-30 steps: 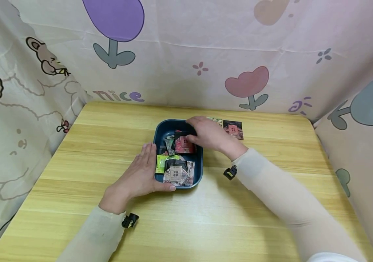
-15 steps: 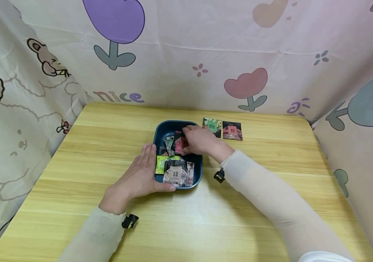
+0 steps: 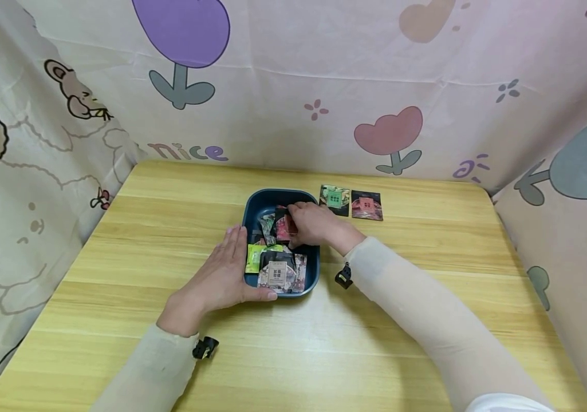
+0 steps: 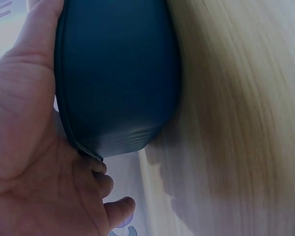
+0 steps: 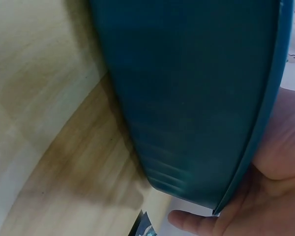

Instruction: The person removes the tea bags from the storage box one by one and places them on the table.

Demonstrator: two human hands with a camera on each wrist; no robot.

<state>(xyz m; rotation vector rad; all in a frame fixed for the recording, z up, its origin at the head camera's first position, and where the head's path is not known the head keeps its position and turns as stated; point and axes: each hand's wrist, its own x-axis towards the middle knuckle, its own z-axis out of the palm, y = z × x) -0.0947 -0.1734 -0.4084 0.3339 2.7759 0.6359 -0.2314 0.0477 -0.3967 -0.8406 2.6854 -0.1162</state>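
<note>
A dark blue plastic bin [image 3: 315, 269] stands at the middle of the table. My left hand [image 3: 216, 280] steadies it, straight fingers along its left rim and thumb across the front corner. In the left wrist view that hand [image 4: 29, 123] lies against the rim. My right hand [image 3: 316, 223] reaches over the right rim and pinches a red-and-black sachet [image 3: 281, 224] between thumb and fingers, partly covering it. Beside that lies a greenish sachet [image 3: 267, 229]. Nearer the front are a lime-green sachet [image 3: 253, 258] and a grey-and-black one [image 3: 276, 273].
To the right behind the bin, a green-labelled sachet [image 3: 334, 199] and a red-labelled sachet [image 3: 367, 205] lie side by side on the wooden table [image 3: 133, 257]. A printed cloth [image 3: 272, 86] hangs behind the table and along both sides.
My right hand has moved left and down into the bin, from over the red-and-black sachet to holding it. The green-labelled sachet behind has come into full view. My left hand stays put.
</note>
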